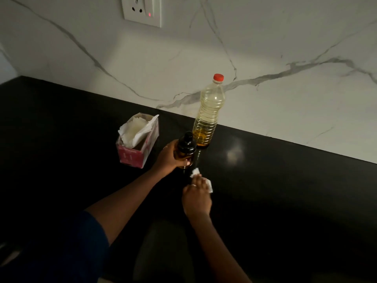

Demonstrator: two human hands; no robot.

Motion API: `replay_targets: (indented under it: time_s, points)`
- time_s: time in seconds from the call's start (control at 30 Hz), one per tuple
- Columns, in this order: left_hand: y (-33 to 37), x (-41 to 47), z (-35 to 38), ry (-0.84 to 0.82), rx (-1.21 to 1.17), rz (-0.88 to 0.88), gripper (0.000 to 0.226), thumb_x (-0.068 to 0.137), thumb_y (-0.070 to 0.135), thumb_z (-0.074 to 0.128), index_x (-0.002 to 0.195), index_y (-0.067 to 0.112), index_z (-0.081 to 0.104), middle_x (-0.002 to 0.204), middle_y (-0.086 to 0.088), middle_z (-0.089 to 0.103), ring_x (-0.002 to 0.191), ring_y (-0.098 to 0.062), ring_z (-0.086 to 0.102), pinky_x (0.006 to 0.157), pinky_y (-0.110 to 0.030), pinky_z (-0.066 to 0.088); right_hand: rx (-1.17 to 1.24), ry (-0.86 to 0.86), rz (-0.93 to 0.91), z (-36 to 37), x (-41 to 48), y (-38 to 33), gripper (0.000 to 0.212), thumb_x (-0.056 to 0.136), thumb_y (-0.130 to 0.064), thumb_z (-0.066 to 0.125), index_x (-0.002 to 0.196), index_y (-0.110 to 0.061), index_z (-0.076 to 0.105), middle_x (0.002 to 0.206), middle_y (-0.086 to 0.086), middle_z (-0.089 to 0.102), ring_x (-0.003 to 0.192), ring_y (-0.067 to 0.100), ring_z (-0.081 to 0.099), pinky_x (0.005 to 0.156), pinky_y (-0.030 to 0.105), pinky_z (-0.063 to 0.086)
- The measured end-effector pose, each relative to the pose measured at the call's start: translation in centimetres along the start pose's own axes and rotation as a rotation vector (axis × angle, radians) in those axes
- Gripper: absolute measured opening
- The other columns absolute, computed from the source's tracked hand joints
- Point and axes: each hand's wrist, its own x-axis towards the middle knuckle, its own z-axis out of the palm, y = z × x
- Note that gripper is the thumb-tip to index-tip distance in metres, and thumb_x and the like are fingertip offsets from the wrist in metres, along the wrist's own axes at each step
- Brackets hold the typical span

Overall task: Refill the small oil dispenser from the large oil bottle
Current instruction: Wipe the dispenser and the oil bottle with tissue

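The large clear oil bottle (208, 113) stands upright near the marble wall, its red cap on and a little yellow oil at its bottom. Just in front of it my left hand (170, 156) grips the small amber oil dispenser (184, 149), whose black top is on. My right hand (196, 196) holds a crumpled white tissue (204, 179) against the black counter (285, 190), right below the dispenser.
A pink tissue box (137, 142) with white tissues sticking out sits on the counter left of the dispenser. A wall socket (142, 11) with a red light is on the marble backsplash above.
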Motion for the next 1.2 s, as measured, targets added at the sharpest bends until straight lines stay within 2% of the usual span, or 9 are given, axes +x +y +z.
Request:
replay_targets:
  time_s: [0.17,0.27,0.43,0.57,0.67,0.8,0.87,0.97,1.2]
  points:
    - [-2.0,-1.8,-1.5,0.017,0.093,0.034,0.062,0.078,0.015,0.072,0.133,0.012,0.045,0.137,-0.008,0.048,0.125,-0.022,0.045,0.096,-0.026,0.036,-0.038,-0.076,-0.342,1.8,-1.4,-5.1,0.052,0.099,-0.024,0.023,0.145,0.000,0.020,0.154,0.016,0.019,0.144,0.027,0.011,0.119,0.035,0.004]
    - [-2.8,-3.4,-2.2,0.047,0.118,0.045,0.043,0.083,0.012,0.066,0.125,0.009,0.054,0.132,-0.009,0.052,0.122,-0.022,0.049,0.093,-0.022,0.037,0.035,-0.071,-0.410,1.4,-2.7,-3.8,0.049,0.099,-0.024,0.026,0.145,-0.006,0.026,0.154,0.011,0.023,0.144,0.023,0.013,0.115,0.029,-0.001]
    - [-3.4,-6.7,-2.2,0.089,0.143,0.027,0.035,0.087,0.011,0.061,0.121,0.008,0.058,0.126,-0.009,0.057,0.118,-0.019,0.052,0.092,-0.019,0.037,0.104,-0.028,-0.175,-1.0,-3.1,3.6,0.049,0.097,-0.025,0.034,0.143,-0.009,0.031,0.151,0.007,0.030,0.141,0.019,0.022,0.115,0.031,0.020]
    - [-3.9,-9.3,-1.5,0.143,0.179,0.011,0.032,0.088,0.010,0.059,0.120,0.008,0.059,0.124,-0.009,0.058,0.116,-0.019,0.053,0.091,-0.020,0.037,0.104,0.022,0.067,-3.1,-4.1,12.1,0.047,0.097,-0.019,0.034,0.142,-0.007,0.033,0.151,0.009,0.029,0.140,0.022,0.022,0.113,0.029,0.019]
    - [-4.1,-11.2,-1.2,0.162,0.189,0.001,0.032,0.088,0.009,0.059,0.120,0.009,0.059,0.125,-0.008,0.058,0.117,-0.019,0.053,0.093,-0.023,0.038,0.002,0.055,0.262,-3.8,-6.0,17.6,0.044,0.097,-0.017,0.031,0.138,-0.005,0.038,0.151,0.013,0.027,0.140,0.026,0.022,0.114,0.034,0.021]
    - [-4.5,-13.6,-1.3,0.203,0.195,-0.003,0.032,0.087,0.009,0.060,0.119,0.010,0.060,0.124,-0.007,0.058,0.116,-0.018,0.053,0.093,-0.023,0.039,-0.051,0.079,0.473,-3.7,-7.4,18.0,0.044,0.099,-0.016,0.029,0.139,0.002,0.034,0.151,0.020,0.023,0.140,0.033,0.021,0.114,0.042,0.022]
    - [-4.8,-14.8,-1.7,0.229,0.202,-0.007,0.031,0.086,0.008,0.061,0.118,0.010,0.060,0.124,-0.007,0.058,0.116,-0.019,0.054,0.094,-0.024,0.040,-0.023,0.054,0.504,-3.6,-6.9,16.0,0.047,0.098,-0.017,0.030,0.140,0.004,0.031,0.152,0.022,0.021,0.141,0.034,0.019,0.114,0.044,0.022]
    - [-5.4,-16.2,-2.8,0.250,0.227,-0.005,0.031,0.085,0.006,0.061,0.116,0.008,0.061,0.123,-0.008,0.058,0.117,-0.020,0.054,0.098,-0.027,0.040,-0.023,0.006,0.400,-3.1,-5.5,11.8,0.047,0.096,-0.020,0.034,0.137,0.001,0.039,0.150,0.023,0.023,0.138,0.036,0.023,0.111,0.045,0.026]
    - [-6.8,-18.5,-6.2,0.319,0.290,-0.085,0.033,0.086,0.005,0.060,0.119,0.005,0.058,0.126,-0.010,0.056,0.119,-0.021,0.051,0.100,-0.026,0.036,0.023,-0.064,-0.100,0.0,-3.9,-2.3,0.046,0.096,-0.018,0.037,0.137,0.003,0.038,0.148,0.021,0.027,0.135,0.035,0.028,0.109,0.042,0.033]
